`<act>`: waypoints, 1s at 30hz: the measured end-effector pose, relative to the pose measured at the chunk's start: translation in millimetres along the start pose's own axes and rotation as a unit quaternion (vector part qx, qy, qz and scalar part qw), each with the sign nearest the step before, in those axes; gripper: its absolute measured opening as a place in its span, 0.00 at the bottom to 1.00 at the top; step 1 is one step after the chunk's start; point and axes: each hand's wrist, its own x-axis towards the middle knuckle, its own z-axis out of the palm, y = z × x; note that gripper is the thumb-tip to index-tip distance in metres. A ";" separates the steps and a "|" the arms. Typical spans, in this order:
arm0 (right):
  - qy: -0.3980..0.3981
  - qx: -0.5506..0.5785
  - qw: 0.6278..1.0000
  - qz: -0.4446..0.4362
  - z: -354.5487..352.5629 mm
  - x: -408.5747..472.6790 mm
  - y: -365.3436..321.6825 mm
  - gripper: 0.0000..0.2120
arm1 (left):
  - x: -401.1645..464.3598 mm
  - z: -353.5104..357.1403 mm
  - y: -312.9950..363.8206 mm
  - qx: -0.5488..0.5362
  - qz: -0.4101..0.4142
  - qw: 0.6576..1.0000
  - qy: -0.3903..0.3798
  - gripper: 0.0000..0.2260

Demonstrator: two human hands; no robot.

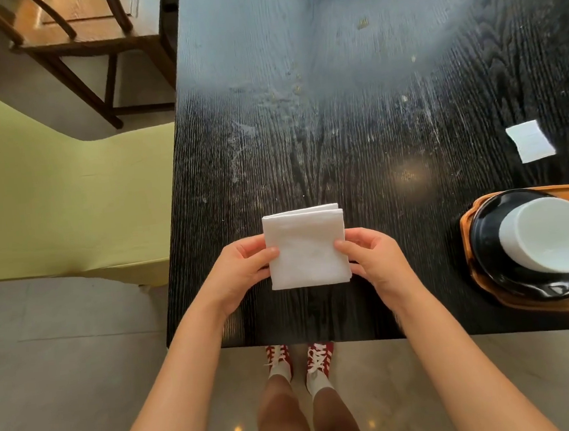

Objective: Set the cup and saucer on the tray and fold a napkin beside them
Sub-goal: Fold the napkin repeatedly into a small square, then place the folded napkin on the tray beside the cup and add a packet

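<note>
A white napkin [305, 248], folded into a thick square, is held just above the dark table near its front edge. My left hand [241, 272] pinches its left edge and my right hand [371, 259] pinches its right edge. At the far right a white cup [553, 233] stands on a black saucer [494, 265], and both rest on a wooden tray [465, 230] that runs out of the frame.
The black wood-grain table [352, 106] fills most of the view. Two small white paper pieces [531, 140] lie behind the tray. A yellow-green chair [68, 199] stands left of the table and a wooden chair [81, 33] behind it.
</note>
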 end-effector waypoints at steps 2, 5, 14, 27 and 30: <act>0.015 -0.015 1.000 0.009 -1.2 -3.3 -3.2 0.08 | -3.0 5.0 2.6 0.036 0.008 0.998 0.045 0.09; 0.026 -0.043 0.998 0.023 -0.9 -13.0 -11.4 0.07 | -12.1 11.9 8.2 0.060 0.020 0.994 0.085 0.07; 0.045 -0.105 0.993 0.036 -2.3 -50.8 -31.8 0.07 | -36.9 18.7 10.5 0.136 -0.007 0.990 0.040 0.09; 0.159 -0.125 0.979 0.030 -32.6 -81.1 -45.7 0.09 | -42.6 67.4 29.6 0.161 0.018 0.986 0.044 0.10; 0.167 -0.108 0.980 0.003 -58.7 -85.9 -59.0 0.09 | -43.0 96.1 40.7 0.161 0.048 0.984 0.057 0.10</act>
